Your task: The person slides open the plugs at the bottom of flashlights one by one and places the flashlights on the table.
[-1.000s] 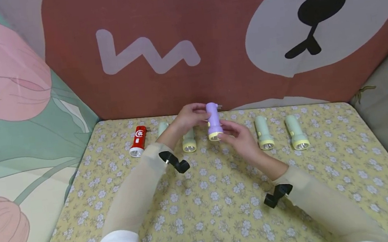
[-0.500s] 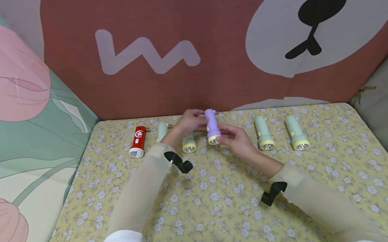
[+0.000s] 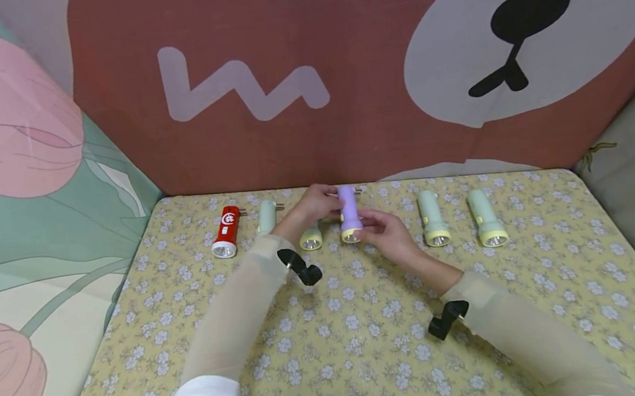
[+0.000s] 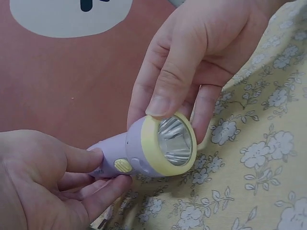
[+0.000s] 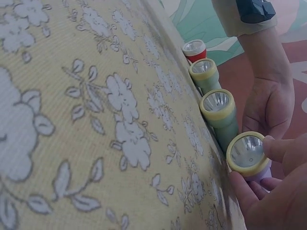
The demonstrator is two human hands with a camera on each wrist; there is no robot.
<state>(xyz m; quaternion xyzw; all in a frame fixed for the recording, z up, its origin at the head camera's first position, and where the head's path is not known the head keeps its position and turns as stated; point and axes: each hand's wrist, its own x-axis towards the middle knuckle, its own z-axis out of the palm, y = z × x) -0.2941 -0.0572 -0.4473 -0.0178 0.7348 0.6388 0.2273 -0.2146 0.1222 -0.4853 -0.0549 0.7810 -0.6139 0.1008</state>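
Both hands hold a purple flashlight with a yellow rim, close to the cloth at the back of the table. My left hand pinches its rear part between thumb and fingers; the thumb lies near the yellow switch in the left wrist view. At the lens end, my right hand grips the yellow rim, thumb on top. Left of it a green flashlight is partly hidden by the left hand. Another green flashlight and a red flashlight with a white rim lie farther left.
To the right lie two more green flashlights, lenses toward me. A yellow flowered cloth covers the table. Behind its back edge rises a brown printed backdrop; a patterned sheet hangs at the left.
The purple flashlight has come down toward the table cloth, with both hands lowering along with it. The other flashlights have stayed where they were.
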